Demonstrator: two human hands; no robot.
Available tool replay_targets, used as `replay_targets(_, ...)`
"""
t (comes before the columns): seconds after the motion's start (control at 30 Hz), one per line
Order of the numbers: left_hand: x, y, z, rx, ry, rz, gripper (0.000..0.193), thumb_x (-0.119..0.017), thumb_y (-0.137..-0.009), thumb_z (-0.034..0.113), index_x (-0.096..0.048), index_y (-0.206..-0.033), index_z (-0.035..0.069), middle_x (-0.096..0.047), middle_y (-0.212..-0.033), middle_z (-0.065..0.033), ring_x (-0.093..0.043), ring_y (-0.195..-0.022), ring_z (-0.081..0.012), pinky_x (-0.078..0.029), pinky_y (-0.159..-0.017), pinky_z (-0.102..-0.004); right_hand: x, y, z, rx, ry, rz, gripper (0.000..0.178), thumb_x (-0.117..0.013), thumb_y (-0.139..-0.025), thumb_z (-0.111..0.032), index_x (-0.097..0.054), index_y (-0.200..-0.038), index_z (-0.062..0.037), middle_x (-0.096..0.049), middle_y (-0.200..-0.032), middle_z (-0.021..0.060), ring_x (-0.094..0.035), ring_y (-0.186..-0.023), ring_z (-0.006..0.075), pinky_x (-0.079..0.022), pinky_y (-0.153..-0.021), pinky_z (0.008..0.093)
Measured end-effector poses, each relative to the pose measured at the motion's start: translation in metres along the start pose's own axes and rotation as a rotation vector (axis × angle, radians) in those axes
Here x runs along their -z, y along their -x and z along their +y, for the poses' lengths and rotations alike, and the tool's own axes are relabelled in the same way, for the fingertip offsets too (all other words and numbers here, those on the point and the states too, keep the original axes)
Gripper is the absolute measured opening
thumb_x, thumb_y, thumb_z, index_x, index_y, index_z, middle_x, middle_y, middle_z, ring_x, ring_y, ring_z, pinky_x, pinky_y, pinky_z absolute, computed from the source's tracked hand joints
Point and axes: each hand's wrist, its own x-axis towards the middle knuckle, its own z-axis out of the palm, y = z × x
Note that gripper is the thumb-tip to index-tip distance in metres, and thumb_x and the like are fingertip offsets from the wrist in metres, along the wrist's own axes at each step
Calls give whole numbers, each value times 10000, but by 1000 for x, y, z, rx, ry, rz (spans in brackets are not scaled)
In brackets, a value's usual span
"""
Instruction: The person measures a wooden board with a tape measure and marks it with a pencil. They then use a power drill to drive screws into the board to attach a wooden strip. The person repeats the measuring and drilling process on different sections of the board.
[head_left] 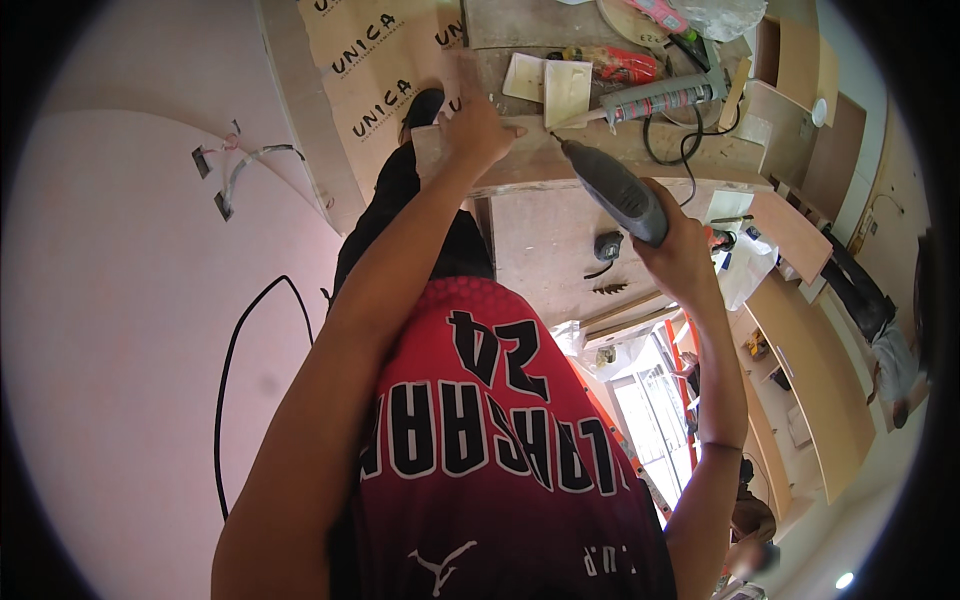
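My right hand [675, 250] is wrapped round a grey handheld rotary tool [615, 190]. Its thin bit points up and to the left, close to the edge of a wooden board [610, 160]; whether it touches the wood cannot be told. To the left of that tip, my left hand [478, 132] is over the board's left end with thumb and fingers apart, and holds nothing visible. The raised fingers are slightly blurred. Beyond the bit, two pale square pieces [567, 92] lie beside a caulking gun [660, 100] with a nozzle pointing left.
A red package [628, 65] lies behind the caulking gun, and a black cord [690, 150] loops beside it. Below the board are a tape measure [607, 245] and a small dark spiral piece [610, 289]. Wall boxes [222, 205] show wires at left. Other people [885, 335] are at right.
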Motion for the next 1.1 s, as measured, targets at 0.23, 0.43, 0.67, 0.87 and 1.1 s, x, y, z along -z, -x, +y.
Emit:
replay_targets(0.23,-3,-9,0,-3,26,-99,1130,-854,-793,525,-309,-1522,-145,-678,-1297,-231,-682,-1175,-324,-421,-1029,-561,1,-8,-2,21,30,-14,631,-724,-836,-35,-536,-1437,-69,-735,-1109,266,-704,-1080,436,-566,-889,462)
replay_targets(0.43,-1,-8,1,14,34,-108,1051,-835,-813,519,-357,-1497,-119,-696,-1280,-223,-685,-1171,-346,-410,-1033,-601,-1,-8,-7,-7,65,-25,639,-690,-817,-13,-536,-1434,-77,-730,-1114,270,-694,-1077,451,-566,-884,483)
replay_targets(0.67,-6,-10,0,14,29,-79,1117,-884,-756,514,-365,-1510,-126,-696,-1259,-204,-691,-1138,-320,-440,-966,-545,2,-15,-2,46,61,-25,645,-699,-809,-62,-519,-1428,-83,-723,-1057,286,-690,-999,490,-557,-872,547)
replay_targets(0.87,-6,-10,1,16,27,-66,1098,-886,-753,519,-389,-1496,-118,-705,-1244,-196,-699,-1121,-320,-445,-959,-544,4,-19,1,94,90,-10,642,-701,-815,-72,-522,-1431,-90,-732,-1020,275,-701,-973,481,-557,-868,540)
replay_targets(1.1,-4,-10,1,17,44,-94,989,-849,-799,509,-412,-1438,-105,-723,-1215,-233,-693,-1160,-361,-405,-1031,-640,5,-20,-4,42,139,-45,663,-731,-820,-117,-519,-1448,-112,-737,-961,269,-716,-939,464,-563,-846,532)
